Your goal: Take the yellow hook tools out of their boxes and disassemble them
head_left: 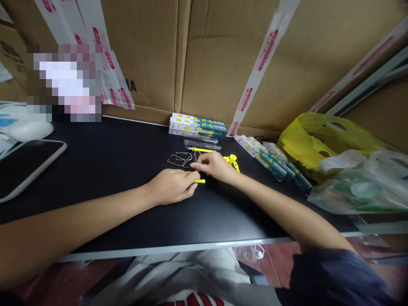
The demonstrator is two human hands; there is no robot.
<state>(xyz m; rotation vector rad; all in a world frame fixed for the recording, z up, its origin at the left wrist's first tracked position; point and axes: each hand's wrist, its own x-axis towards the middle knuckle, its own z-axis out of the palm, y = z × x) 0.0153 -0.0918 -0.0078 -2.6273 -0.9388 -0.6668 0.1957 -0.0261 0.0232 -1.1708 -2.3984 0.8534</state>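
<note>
My left hand [174, 186] is closed around a thin yellow rod [200, 181], whose end sticks out past the fingers toward the right. Just above it, my right hand [214, 165] reaches in from the right with thumb and fingers pinched near bent metal wire hooks [180, 159]. Whether a wire sits in that pinch is hidden by the fingers. Behind the right hand lie small yellow plastic parts [233, 159]. A yellow rod with a dark tip [204, 149] rests on the table beyond the wires, beside a clear-wrapped dark strip [202, 145].
Printed narrow boxes [197, 127] are stacked at the back of the black table [127, 229], with more boxes [264, 157] at the right. Beyond those are a yellow plastic bag [302, 140] and a clear bag [360, 187]. A phone [30, 163] lies left; cardboard [216, 63] walls the back.
</note>
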